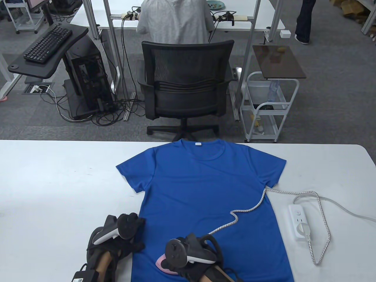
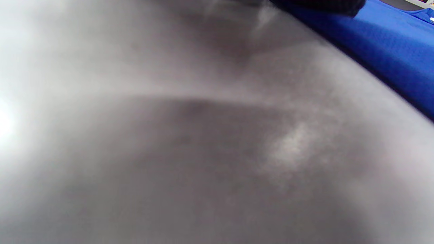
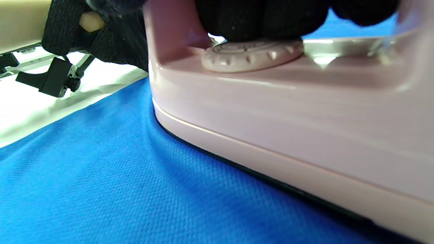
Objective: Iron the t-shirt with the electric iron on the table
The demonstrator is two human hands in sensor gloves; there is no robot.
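A blue t-shirt (image 1: pixel 205 191) lies flat on the white table (image 1: pixel 58 182), collar at the far side. My right hand (image 1: pixel 191 255) grips a pink iron (image 1: pixel 163 263) that sits flat on the shirt's near hem area; in the right wrist view the iron's body (image 3: pixel 305 112) rests on the blue cloth (image 3: pixel 101 186) and my gloved fingers (image 3: pixel 264 17) wrap its handle above the dial. My left hand (image 1: pixel 123 235) rests at the shirt's near left edge, fingers touching the cloth. The left wrist view is blurred table with the shirt (image 2: pixel 390 44) at the top right.
The iron's braided cord (image 1: pixel 249 210) runs across the shirt to a white power strip (image 1: pixel 299 221) on the right. A black office chair (image 1: pixel 185 88) and a white cart (image 1: pixel 270 105) stand beyond the table's far edge.
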